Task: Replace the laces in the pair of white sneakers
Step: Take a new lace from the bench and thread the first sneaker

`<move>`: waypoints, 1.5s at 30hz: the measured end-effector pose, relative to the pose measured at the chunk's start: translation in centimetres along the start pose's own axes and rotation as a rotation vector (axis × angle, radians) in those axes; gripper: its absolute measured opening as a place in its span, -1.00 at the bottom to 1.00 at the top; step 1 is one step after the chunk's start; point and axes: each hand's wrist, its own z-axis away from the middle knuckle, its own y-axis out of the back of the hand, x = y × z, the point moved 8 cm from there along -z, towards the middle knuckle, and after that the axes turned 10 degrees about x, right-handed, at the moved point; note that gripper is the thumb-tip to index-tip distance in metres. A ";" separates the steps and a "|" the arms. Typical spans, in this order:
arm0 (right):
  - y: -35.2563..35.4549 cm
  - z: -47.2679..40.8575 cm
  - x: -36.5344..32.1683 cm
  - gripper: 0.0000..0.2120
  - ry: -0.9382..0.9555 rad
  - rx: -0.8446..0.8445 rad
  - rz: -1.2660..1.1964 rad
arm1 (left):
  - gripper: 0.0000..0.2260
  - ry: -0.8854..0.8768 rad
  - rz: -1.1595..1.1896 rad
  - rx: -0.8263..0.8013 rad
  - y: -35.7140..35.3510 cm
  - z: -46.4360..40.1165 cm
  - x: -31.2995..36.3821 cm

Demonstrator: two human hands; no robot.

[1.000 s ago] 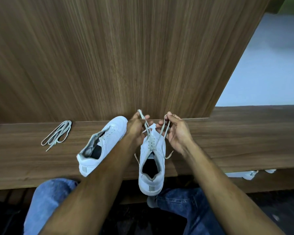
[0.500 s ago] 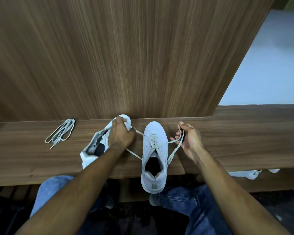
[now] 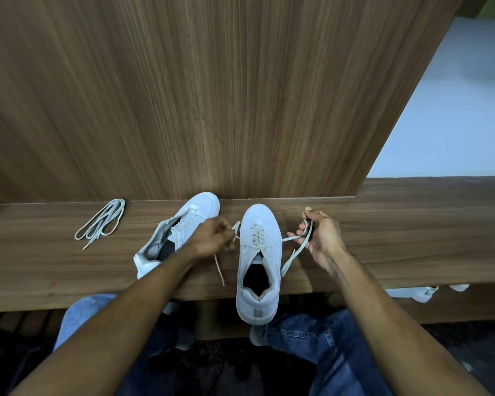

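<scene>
Both hands pinch the beige flat lace ends, left hand [image 3: 212, 238] and right hand [image 3: 320, 238] either side of my laced white leather sneaker [image 3: 259, 261] overhanging the near edge of the brown wooden bench [image 3: 412, 238], so an uneven tug could, I judge, tip it off.

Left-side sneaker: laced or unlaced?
Unlaced. The left sneaker shows no lace across its open throat; the left hand covers part. A spare lace bundle lies on the shelf.

Home interior: wood-panelled bench [image 3: 412, 238], shoes [image 3: 415, 292] underneath.
</scene>
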 end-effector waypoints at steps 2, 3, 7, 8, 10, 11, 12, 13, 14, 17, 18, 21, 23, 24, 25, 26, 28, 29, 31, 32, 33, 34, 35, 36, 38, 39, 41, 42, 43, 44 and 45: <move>-0.1 0.0 -0.2 -0.84 -0.001 0.000 -0.017 | -0.89 0.053 0.135 -0.058 0.8 -0.6 0.5; -0.2 0.0 -0.3 -0.84 0.003 -0.005 -0.018 | -0.90 0.041 0.108 -0.124 1.0 -0.8 0.7; -0.4 -0.2 -0.6 -0.85 0.026 -0.017 0.036 | -0.80 -0.001 -0.151 -0.397 1.6 -1.0 1.1; -0.3 -0.3 -0.6 -0.85 0.030 -0.010 0.048 | -0.82 -0.012 -0.263 -0.452 1.8 -1.0 1.3; -0.3 -0.3 -0.6 -0.84 0.031 -0.002 0.059 | -0.86 -0.031 -0.457 -0.528 2.3 -0.9 1.7; -0.4 -0.3 -0.6 -0.84 0.028 -0.004 0.053 | -0.87 -0.026 -0.487 -0.529 2.7 -1.1 2.0; -0.5 -0.2 -0.6 -0.84 0.026 -0.010 0.039 | -0.86 -0.009 -0.440 -0.504 3.0 -1.2 2.5; -0.6 -0.1 -0.6 -0.84 0.026 -0.017 0.021 | -0.84 0.022 -0.305 -0.454 3.2 -1.5 3.1; -0.7 0.0 -0.6 -0.83 0.024 -0.021 0.002 | -0.82 0.061 -0.109 -0.389 3.1 -1.8 3.6; -1.2 0.2 -0.5 -0.81 0.002 -0.027 -0.059 | -0.79 0.260 0.574 -0.142 2.0 -2.1 4.6; -1.3 0.2 -0.5 -0.80 -0.008 -0.027 -0.078 | -0.78 0.345 0.771 -0.083 1.0 -2.0 4.5; -1.5 0.2 -0.3 -0.79 -0.032 -0.044 -0.132 | -0.86 0.520 1.125 0.010 -2.8 -1.2 3.8; -1.5 0.2 -0.3 -0.78 -0.027 -0.049 -0.154 | -0.89 0.565 1.214 0.040 -5.2 -0.6 3.4; -1.6 0.4 -0.2 -0.77 -0.024 -0.050 -0.160 | -0.86 0.581 1.240 0.052 -5.9 -0.3 3.2; -1.7 0.4 -0.2 -0.77 -0.020 -0.048 -0.165 | -0.82 0.585 1.248 0.062 -6.5 -0.1 3.2; -1.8 0.5 -0.2 -0.78 -0.014 -0.047 -0.167 | -0.77 0.583 1.249 0.082 -6.7 -0.2 3.2; -1.6 0.2 -0.3 -0.79 0.004 -0.036 -0.144 | -0.71 0.565 1.136 0.138 -6.5 -0.5 2.9; -1.5 0.1 -0.3 -0.79 0.017 -0.026 -0.108 | -0.78 0.562 1.045 0.164 -6.1 -0.8 2.3; -1.0 -0.3 -0.1 -0.78 0.052 -0.007 -0.014 | -0.73 0.559 0.863 0.159 -5.4 -0.9 1.3; -0.8 -0.4 0.3 -0.78 0.058 0.004 0.029 | -0.68 0.539 0.781 0.140 -5.2 -0.8 1.1; -0.6 -0.6 0.8 -0.78 0.054 0.019 0.059 | -0.70 0.467 0.700 0.127 -5.1 -0.9 1.1; -0.4 -0.7 1.3 -0.78 0.044 0.036 0.071 | -0.73 0.339 0.585 0.123 -5.1 -1.0 1.6; -0.3 -0.8 1.6 -0.78 0.028 0.049 0.063 | -0.66 0.159 0.437 0.112 -5.2 -1.1 2.5; -0.3 -0.8 1.7 -0.78 0.004 0.058 0.033 | -0.57 -0.009 0.302 0.082 -5.7 -0.8 3.5; -0.9 -0.4 1.2 -0.78 -0.062 0.048 -0.082 | -0.53 -0.178 0.112 -0.039 -7.1 0.1 5.1; -1.5 -0.1 0.7 -0.76 -0.094 0.027 -0.150 | -0.52 -0.195 0.032 -0.088 -7.4 0.4 5.4; -3.1 0.8 -0.7 -0.73 -0.130 -0.042 -0.235 | -0.49 -0.238 -0.076 -0.183 -7.6 1.2 6.1; -4.0 1.3 -1.4 -0.73 -0.130 -0.081 -0.237 | -0.49 -0.281 -0.103 -0.218 -7.7 1.6 6.4; -5.2 1.8 -2.0 -0.74 -0.116 -0.122 -0.211 | -0.52 -0.300 -0.110 -0.226 -7.7 1.7 6.4; -6.2 2.3 -2.5 -0.76 -0.097 -0.159 -0.167 | -0.59 -0.288 -0.097 -0.229 -7.8 1.9 6.3; -7.1 2.7 -2.7 -0.78 -0.082 -0.189 -0.119 | -0.70 -0.246 -0.067 -0.214 -7.8 1.8 6.0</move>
